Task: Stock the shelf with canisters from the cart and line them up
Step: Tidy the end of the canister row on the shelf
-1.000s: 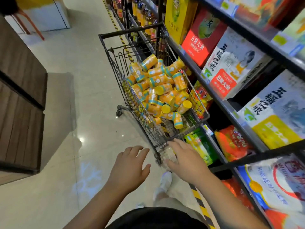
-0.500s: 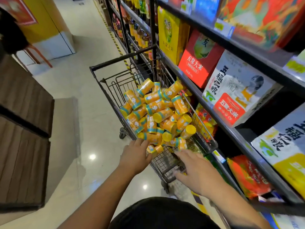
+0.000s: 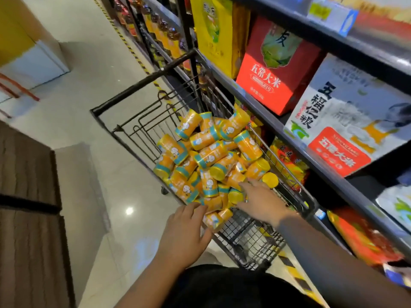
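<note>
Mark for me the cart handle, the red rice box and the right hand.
cart handle point(image 3: 143, 81): head view, middle of the black bar.
red rice box point(image 3: 265, 85): head view, red lower part of its front face.
right hand point(image 3: 264, 203): head view, back of the hand.

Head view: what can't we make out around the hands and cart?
- Canisters: label print, blurred.
- Left hand: grip on one or not, hidden by its own back.
- Cart: lower layers, buried under the pile.
- Shelf: slot meant for them, not identifiable in frame.
</note>
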